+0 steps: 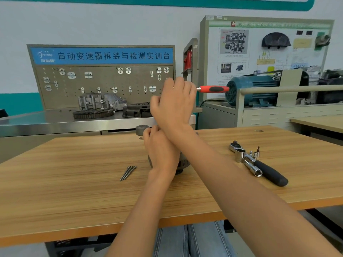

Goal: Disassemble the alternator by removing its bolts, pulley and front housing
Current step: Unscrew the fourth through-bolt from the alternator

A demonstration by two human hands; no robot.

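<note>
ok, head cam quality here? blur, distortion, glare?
Head view: strong wide-angle bending at the edges; even light with soft shadows; mild sheen on the steel bench; far poster board soft; crossed hands hide most of the alternator.

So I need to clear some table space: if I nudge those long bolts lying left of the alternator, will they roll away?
Probably a little. The long bolts look like thin round metal shanks lying loose on the flat wooden table, so a sideways push would likely roll them. Their heads may make them curve rather than run straight. They look stiff and light, easy to pinch up together.
</note>
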